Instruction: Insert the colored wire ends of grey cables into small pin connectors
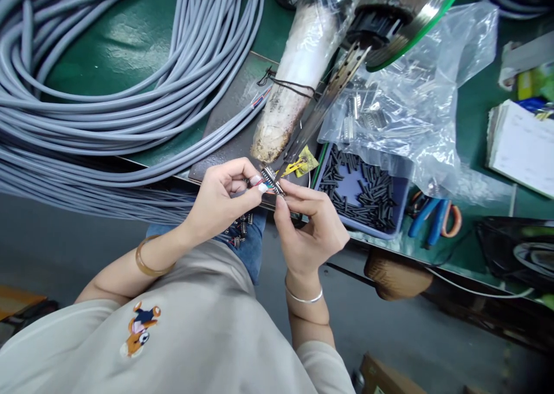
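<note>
My left hand point(223, 195) is closed, its thumb and forefinger pinching thin coloured wires point(261, 183) at a cable's end. Facing it, my right hand point(309, 224) grips a small metal multi-pin connector point(272, 179) between thumb and fingers. The wire ends meet the connector's pin side; whether they are joined to it I cannot tell. A soldering iron point(311, 117) slants down from above, its tip at the connector. Beside the iron is a white, plastic-wrapped tube point(288, 85) with a stained open end, just above my fingers.
Bundled grey cables point(173, 111) cover the bench's left side. Right of my hands stands a blue tray point(400, 209) of short black sleeves, with a clear plastic bag point(437, 94) of connectors behind. Blue-handled pliers point(433, 218) and a paper pad point(523, 146) lie farther right. Finished-looking connectors point(242, 226) hang over my lap.
</note>
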The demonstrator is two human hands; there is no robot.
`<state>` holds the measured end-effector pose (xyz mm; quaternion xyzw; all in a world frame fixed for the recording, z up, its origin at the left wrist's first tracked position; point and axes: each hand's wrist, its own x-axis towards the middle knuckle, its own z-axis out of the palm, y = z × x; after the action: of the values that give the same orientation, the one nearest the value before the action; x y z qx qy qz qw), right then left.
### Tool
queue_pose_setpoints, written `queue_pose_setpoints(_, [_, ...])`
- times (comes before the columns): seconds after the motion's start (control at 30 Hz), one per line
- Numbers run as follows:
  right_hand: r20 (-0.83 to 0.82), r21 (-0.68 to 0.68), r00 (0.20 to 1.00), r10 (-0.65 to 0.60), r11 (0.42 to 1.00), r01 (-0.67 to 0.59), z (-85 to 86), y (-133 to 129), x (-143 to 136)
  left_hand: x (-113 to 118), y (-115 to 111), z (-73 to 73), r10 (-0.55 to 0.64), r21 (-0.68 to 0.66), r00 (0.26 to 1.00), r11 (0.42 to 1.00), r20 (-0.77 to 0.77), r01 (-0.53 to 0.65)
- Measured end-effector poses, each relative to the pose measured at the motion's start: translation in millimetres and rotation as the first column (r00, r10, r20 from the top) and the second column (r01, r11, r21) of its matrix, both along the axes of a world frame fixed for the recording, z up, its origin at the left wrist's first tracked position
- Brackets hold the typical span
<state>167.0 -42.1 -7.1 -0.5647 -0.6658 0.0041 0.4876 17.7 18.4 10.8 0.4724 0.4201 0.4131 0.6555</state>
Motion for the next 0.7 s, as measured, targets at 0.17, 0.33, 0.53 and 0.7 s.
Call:
queue_pose_setpoints(0.17, [0.005, 0.013, 1.000, -0.012, 1.000, 0.012, 2.4, 2.8, -0.6, 2.4, -0.5, 0.2, 0.008, 0.039, 1.000, 0.999, -0.016, -0.007])
queue_pose_setpoints(0.33, [0.012, 0.010, 1.000, -0.019, 1.000, 0.019, 2.2, 5.6, -0.3, 3.2, -2.1, -1.1, 0.041, 0.065, 0.998, 0.997, -0.056, -0.037])
queue_pose_setpoints(0.53, [-0.019, 0.005, 1.000, -0.020, 1.000, 0.020, 3.2, 6.6, -0.8, 4.1, -3.0, -2.3, 0.055, 0.108, 0.996, 0.993, -0.077, -0.047])
queue_pose_setpoints(0.7, [-0.013, 0.009, 0.999, -0.036, 0.999, 0.036, 6.4, 4.7, -1.8, 3.7, -3.0, -3.0, 0.066, 0.168, 0.996, 0.984, -0.057, -0.055])
